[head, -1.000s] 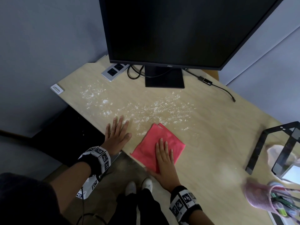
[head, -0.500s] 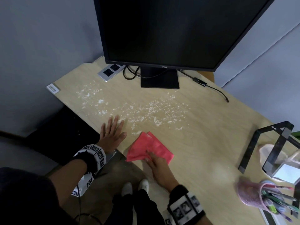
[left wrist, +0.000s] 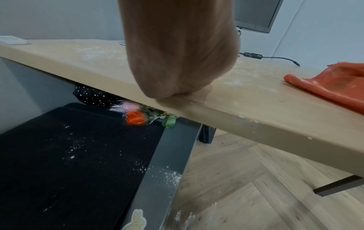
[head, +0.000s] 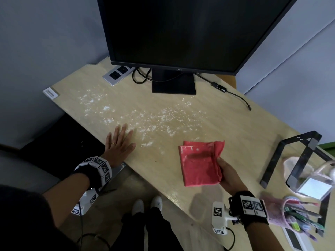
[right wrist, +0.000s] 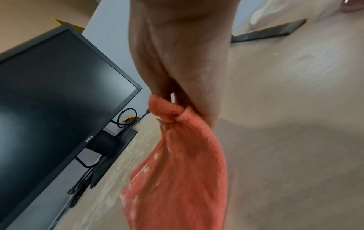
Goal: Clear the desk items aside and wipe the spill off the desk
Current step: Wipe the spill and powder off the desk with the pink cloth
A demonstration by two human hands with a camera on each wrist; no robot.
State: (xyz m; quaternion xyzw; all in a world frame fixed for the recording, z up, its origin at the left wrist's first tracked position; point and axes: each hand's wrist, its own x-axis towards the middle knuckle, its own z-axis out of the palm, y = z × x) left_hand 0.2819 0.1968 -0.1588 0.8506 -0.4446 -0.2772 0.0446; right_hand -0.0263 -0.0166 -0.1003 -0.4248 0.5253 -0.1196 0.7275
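Your right hand (head: 228,175) pinches the red cloth (head: 200,163) by its right side, holding it lifted above the near edge of the desk (head: 235,127), its surface flecked with white powder. Your left hand (head: 118,143) lies flat with fingers spread at the desk's near-left edge, grasping nothing, just beside the white powder spill (head: 154,120) that stretches from the left corner toward the monitor (head: 181,33) stand.
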